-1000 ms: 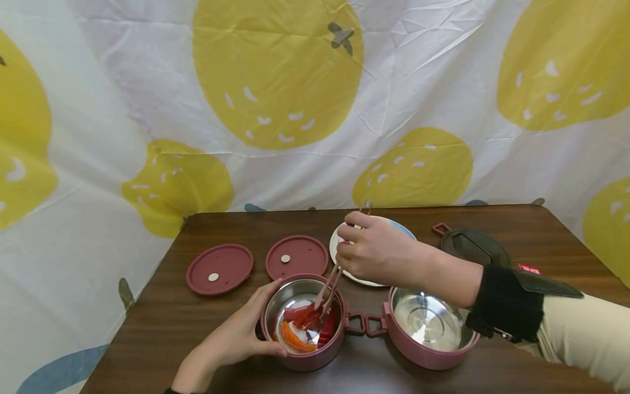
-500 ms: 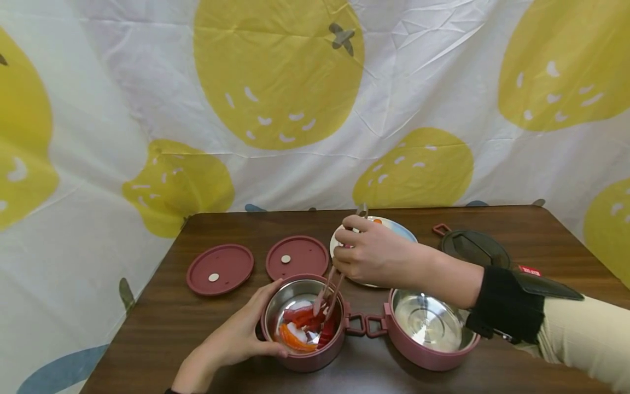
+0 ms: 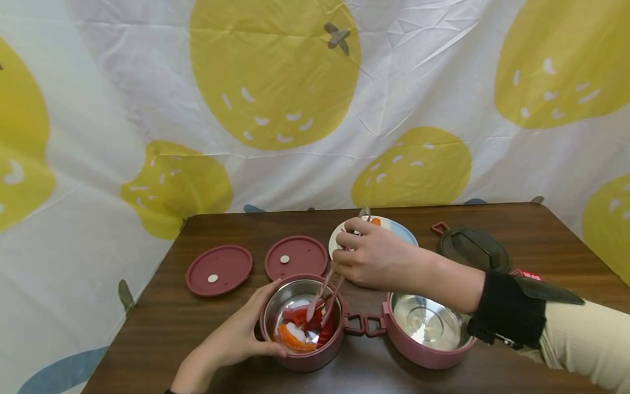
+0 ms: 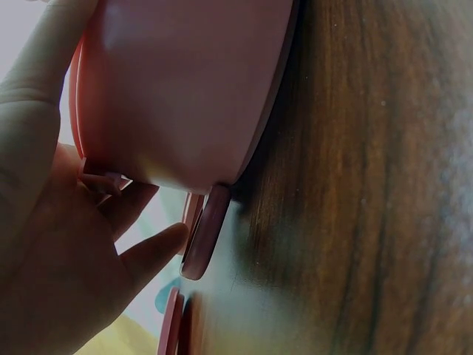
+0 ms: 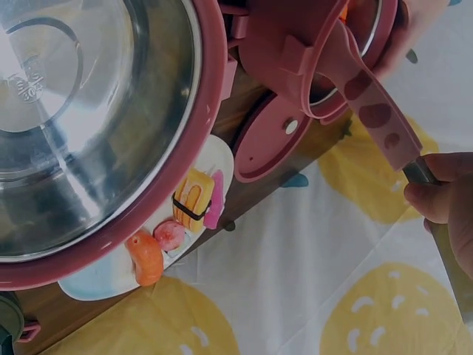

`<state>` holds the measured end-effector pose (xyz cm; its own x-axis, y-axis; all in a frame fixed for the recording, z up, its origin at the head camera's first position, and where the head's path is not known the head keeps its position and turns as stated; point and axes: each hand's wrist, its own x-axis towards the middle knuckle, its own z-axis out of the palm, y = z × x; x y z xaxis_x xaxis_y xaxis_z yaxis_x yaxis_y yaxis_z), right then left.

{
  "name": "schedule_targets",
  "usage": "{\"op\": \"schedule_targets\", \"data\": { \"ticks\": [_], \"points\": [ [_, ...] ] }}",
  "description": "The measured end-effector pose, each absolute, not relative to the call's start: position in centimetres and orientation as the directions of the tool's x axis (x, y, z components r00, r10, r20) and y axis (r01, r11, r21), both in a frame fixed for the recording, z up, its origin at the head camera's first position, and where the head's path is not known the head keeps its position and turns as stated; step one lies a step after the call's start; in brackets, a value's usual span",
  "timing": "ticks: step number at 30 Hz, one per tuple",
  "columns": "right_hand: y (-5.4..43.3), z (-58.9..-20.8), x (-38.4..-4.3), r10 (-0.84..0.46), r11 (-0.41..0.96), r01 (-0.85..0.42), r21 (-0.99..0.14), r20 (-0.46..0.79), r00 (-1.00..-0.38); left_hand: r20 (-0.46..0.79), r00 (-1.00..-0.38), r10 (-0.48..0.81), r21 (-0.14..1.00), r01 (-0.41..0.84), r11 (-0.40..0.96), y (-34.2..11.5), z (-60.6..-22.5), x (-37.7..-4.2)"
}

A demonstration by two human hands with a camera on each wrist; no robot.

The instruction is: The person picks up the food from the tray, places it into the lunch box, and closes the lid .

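My left hand (image 3: 236,334) grips a round pink pot (image 3: 310,362) with a steel inside, thumb at the near rim and fingers round the far-left side. In the left wrist view, fingers lie by the pot's side handle (image 4: 205,237). Inside the pot lie red pieces (image 3: 295,314) and an orange-and-white food piece (image 3: 295,336). With my right hand (image 3: 379,254) I hold tongs (image 5: 377,118) with pink arms and a metal upper part. The tongs' tips point down into the pot, spread apart, near the red pieces; whether they touch them I cannot tell.
A second pink pot (image 3: 428,355) stands to the right, handle to handle with the first. Two maroon lids (image 3: 219,268) lie behind at left. A plate (image 5: 92,285) bears toy-like food, including an orange piece (image 5: 146,259). A dark green lidded item (image 3: 472,249) lies back right.
The tongs' tips have spread apart and shifted slightly left over the red pieces, which stay in the pot. My left hand keeps its place on the pot.
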<state>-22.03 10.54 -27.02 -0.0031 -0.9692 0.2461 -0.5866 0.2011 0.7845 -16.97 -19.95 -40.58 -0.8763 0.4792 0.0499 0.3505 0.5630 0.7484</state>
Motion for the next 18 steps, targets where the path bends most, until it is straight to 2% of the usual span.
{"op": "schedule_targets", "data": {
  "ticks": [9,14,18],
  "points": [
    [11.2,-27.4,-22.0,-0.951,0.252,-0.576,0.778,0.308,-0.001,0.048,-0.877,0.477,0.75,0.347,0.563,-20.0,-40.7,-17.0],
    [12.5,-27.3,-21.7,-0.931,0.328,-0.571,0.752,0.358,-0.063,0.047,-0.879,0.475,0.751,0.345,0.563,-20.0,-40.7,-17.0],
    [13.8,-27.0,-21.2,-0.899,0.404,-0.604,0.687,0.419,-0.125,0.045,-0.875,0.482,0.747,0.35,0.565,-20.0,-40.7,-17.1]
  ]
}}
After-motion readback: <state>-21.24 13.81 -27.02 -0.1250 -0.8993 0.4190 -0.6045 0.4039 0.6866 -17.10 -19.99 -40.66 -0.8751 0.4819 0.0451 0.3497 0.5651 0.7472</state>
